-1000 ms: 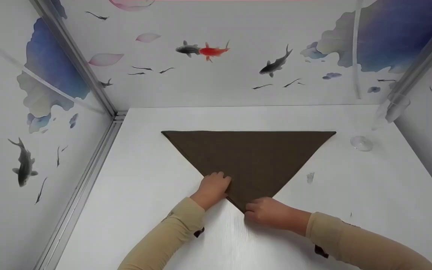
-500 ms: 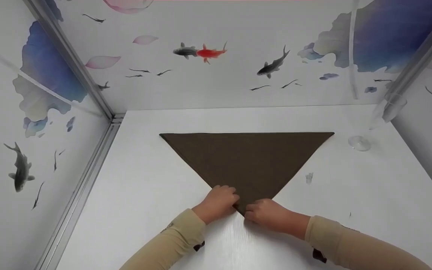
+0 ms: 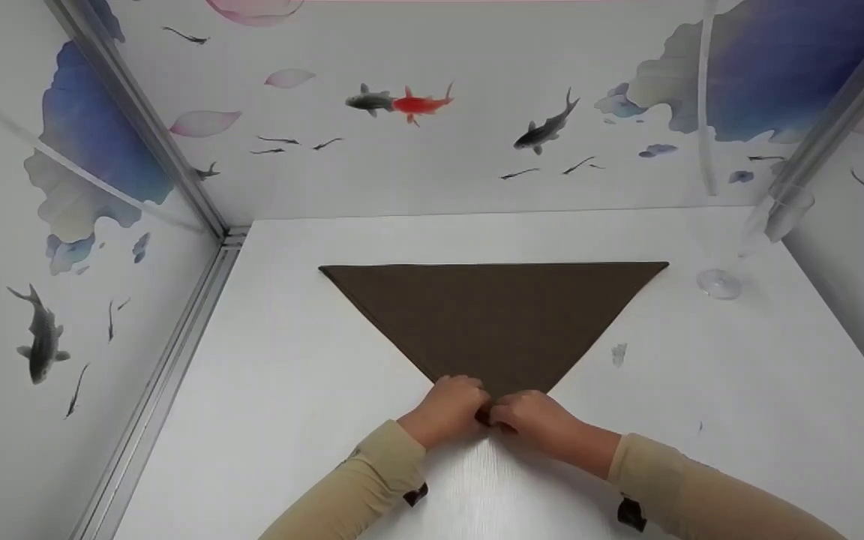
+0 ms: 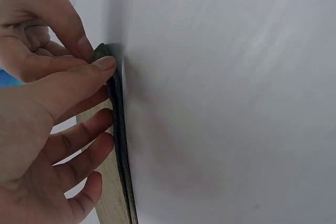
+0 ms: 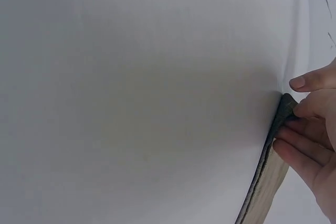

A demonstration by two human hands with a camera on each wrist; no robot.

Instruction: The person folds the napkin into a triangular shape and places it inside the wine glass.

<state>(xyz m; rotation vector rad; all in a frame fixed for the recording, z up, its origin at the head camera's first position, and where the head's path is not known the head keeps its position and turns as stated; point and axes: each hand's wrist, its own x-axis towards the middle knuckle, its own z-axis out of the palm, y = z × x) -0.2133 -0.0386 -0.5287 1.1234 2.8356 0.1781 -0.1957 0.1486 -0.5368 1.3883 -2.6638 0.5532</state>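
A dark brown cloth [image 3: 492, 322], folded into a triangle, lies flat on the white table [image 3: 267, 390] with its long edge away from me and its point toward me. Both hands are at the near point, almost touching each other. My left hand [image 3: 453, 409] pinches the edge there between thumb and fingers; in the left wrist view its other fingers spread loosely under the layered edge of the cloth [image 4: 121, 145]. Just to the right, my right hand [image 3: 541, 421] pinches the tip. The fingers cover the tip in the head view.
A clear stemmed glass [image 3: 719, 283] stands at the back right of the table. White panels printed with fish and petals rise at the back and sides, with a metal rail [image 3: 169, 390] along the left edge. A small grey mark [image 3: 619, 354] shows right of the cloth.
My left hand has slid down the cloth's left edge toward the near point and come up against the right hand. The right hand has stayed nearly in place, shifting slightly away from me.
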